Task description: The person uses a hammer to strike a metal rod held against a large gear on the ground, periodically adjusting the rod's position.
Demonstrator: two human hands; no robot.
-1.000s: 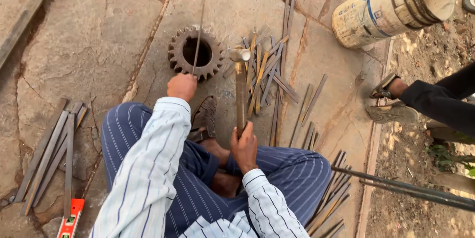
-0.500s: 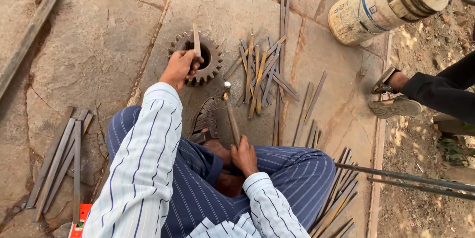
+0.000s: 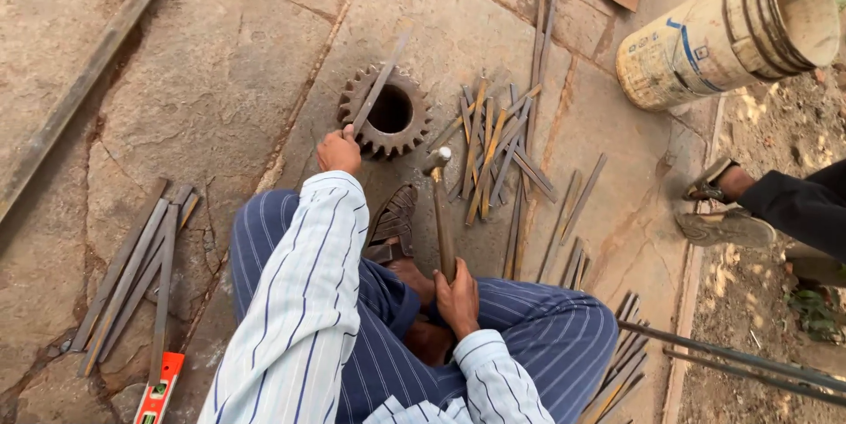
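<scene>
- A flat metal strip is held at its near end by the left hand, fingers closed around it; the strip lies slanted across the toothed gear wheel, its far end reaching past the wheel's rim.
- A hammer is gripped low on its handle by the right hand, fist closed, with the head raised just beside the gear.
- The strip is judged stiff, thin and fairly light; a hold at the near end, well clear of the gear, seems the safest, since the edges may be sharp.
- The gear is judged heavy and steady on the stone floor, unlikely to shift under the strip.
- More strips are scattered in a pile right of the gear, and a sorted bundle lies at the left.
- A pale plastic bucket lies tipped on its side at the upper right; its inside appears empty, though only part of the mouth is seen.
- Another person's sandalled foot rests near the bucket.
</scene>
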